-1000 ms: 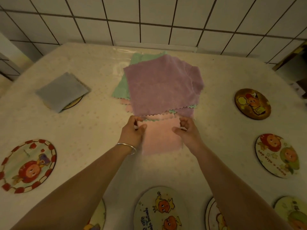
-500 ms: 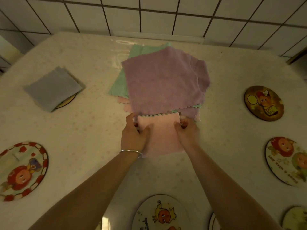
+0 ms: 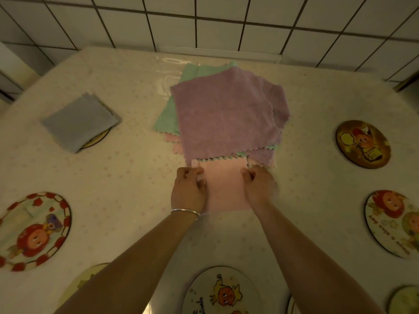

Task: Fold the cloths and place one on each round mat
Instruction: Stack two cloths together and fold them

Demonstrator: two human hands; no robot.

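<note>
Pinching pink cloth (image 3: pixel 223 186) edges, left hand (image 3: pixel 188 192) and right hand (image 3: pixel 258 189) curled closed, cloth flat on table (image 3: pixel 127 177)

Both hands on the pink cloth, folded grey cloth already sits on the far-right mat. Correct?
Not quite. The head view shows the folded grey cloth on the far-left mat, not the right. Left hand and right hand do grip the pink cloth.

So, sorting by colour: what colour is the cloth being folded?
Pink, clearest in the head view.
</note>
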